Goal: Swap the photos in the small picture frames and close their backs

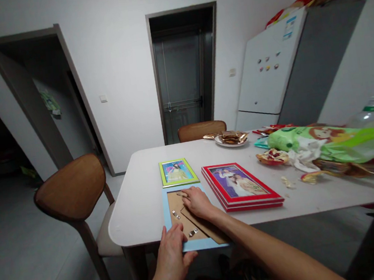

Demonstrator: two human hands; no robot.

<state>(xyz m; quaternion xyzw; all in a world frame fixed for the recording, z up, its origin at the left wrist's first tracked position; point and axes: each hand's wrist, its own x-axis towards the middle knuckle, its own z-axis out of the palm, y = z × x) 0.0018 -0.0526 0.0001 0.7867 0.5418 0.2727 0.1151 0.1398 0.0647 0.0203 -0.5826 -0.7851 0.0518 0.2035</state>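
Note:
A light blue picture frame (166, 210) lies face down at the table's near edge, its brown backing board (176, 205) and hinged stand (206, 224) showing. My left hand (173, 246) grips the lower left corner, fingers on top and thumb at the near edge. With bent fingers, my right hand (197, 202) presses on a small metal clip (179, 194) near the backing's far end; its fingertips partly cover that clip. Two more metal clips sit on the backing near my left hand. Touching the blue frame's far side is a lime green picture frame (179, 172), face up.
Red picture frames (242, 185) are stacked to the right. Behind them stands a plate (219, 143) of wrapped snacks. A green plastic bag (337, 139), food scraps and a clear bottle (372, 112) crowd the table's right side. Wooden chairs (73, 190) stand left and behind.

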